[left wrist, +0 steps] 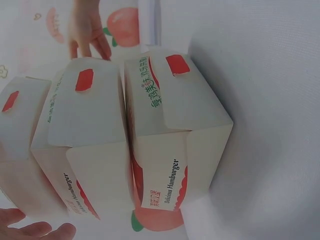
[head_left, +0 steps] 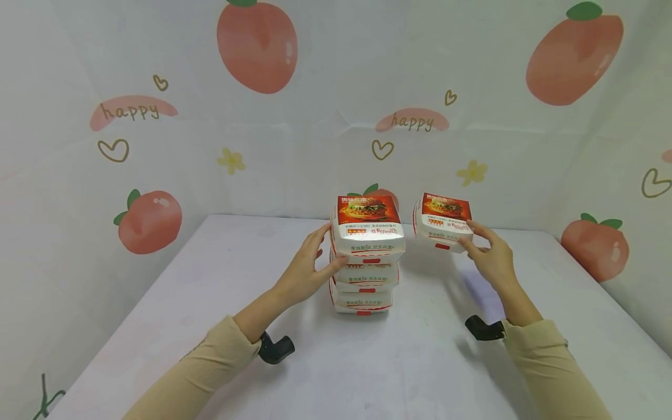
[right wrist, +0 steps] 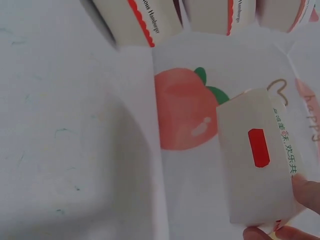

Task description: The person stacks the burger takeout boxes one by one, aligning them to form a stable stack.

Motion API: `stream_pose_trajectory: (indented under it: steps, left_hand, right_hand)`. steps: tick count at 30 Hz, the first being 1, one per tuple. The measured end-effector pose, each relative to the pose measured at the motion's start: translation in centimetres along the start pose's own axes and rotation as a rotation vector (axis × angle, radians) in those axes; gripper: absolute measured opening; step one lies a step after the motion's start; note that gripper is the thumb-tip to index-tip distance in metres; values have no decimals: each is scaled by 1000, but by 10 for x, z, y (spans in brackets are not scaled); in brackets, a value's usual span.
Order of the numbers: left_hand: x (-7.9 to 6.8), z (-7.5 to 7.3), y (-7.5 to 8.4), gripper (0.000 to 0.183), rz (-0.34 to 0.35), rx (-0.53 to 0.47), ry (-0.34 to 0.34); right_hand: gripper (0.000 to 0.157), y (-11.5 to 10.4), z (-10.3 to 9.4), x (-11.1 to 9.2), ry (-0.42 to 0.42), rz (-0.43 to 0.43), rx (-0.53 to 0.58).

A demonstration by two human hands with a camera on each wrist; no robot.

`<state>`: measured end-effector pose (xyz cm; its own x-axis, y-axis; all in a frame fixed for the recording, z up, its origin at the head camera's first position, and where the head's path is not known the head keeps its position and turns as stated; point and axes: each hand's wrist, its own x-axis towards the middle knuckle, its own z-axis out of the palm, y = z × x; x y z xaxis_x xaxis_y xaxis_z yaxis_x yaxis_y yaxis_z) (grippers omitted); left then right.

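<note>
Three white hamburger boxes with red burger pictures stand stacked in the middle of the table: a top box (head_left: 367, 230), a middle box (head_left: 367, 279) and a bottom box (head_left: 362, 300). My left hand (head_left: 304, 268) touches the top box, fingers along its left side and thumb at its front lower corner. In the left wrist view, those fingertips (left wrist: 35, 230) are beside the top box (left wrist: 17, 120). My right hand (head_left: 490, 256) pinches another hamburger box (head_left: 443, 221) by its right edge, tilted and raised above the table, right of the stack. Its tabbed front (right wrist: 250, 170) fills the right wrist view's lower right.
A white cloth-covered table (head_left: 409, 373) lies under the stack. Behind it hangs a backdrop (head_left: 325, 157) printed with peaches, hearts and flowers. Black curved pieces (head_left: 276, 350) show at both wrists. A pale purple patch (head_left: 483, 291) lies near the right forearm.
</note>
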<state>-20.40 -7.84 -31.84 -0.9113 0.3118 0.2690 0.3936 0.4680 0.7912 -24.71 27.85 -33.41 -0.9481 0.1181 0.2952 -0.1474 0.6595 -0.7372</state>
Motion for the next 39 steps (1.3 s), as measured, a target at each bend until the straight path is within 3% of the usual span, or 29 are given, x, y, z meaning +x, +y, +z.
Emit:
stream_pose_trajectory:
  steps: [39]
  left_hand:
    - [0,0,-1,74,8,-3,-2]
  right_hand:
    - [61,-38,-27,-6,24,-60,25]
